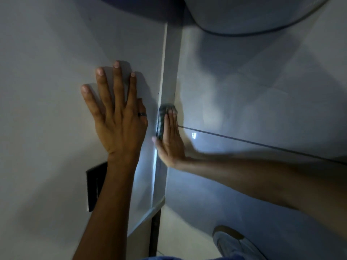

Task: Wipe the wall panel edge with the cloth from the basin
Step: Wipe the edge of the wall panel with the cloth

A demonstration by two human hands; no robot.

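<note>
The wall panel edge point(170, 76) was the landmark for everything here: a narrow pale strip running near-vertical through mid-frame, top under the basin point(244, 15), bottom ending just above the floor point(176, 231).

Cloth point(163, 121) sat right on that edge, approx. halfway down, pinned flat btwn the strip and the right hand point(171, 141). It looked dark, bunched into a long pad; its long axis ran w/ the edge, i.e. up-down, upper end pointing toward the basin. Somewhat blurred, so texture couldn't be read.

Right hand: fingers point(171, 121) straight and together, pressing the cloth against the edge rather than curled round it, so an open-palm press, not a clenched grip. Fingertips pointed up along the strip; forearm came in from the right of the edge. Cloth lay on the edge side of those fingers, touching them.

Left hand point(118, 119) was left of the edge, near but apart from it, flat on the panel face point(56, 91), fingers spread, holding nothing; prob. bracing. A dark ring point(141, 114) showed on one finger.

Judgement: right hand was the working one, far closer to the cloth. Since the cloth's axis matched the strip's, the coming stroke should just slide along the edge, up or down; can't say which. Risk: flat press w/ no grip, cloth could slip off.

A shoe point(234, 244) showed on the floor, right of the edge's foot.
</note>
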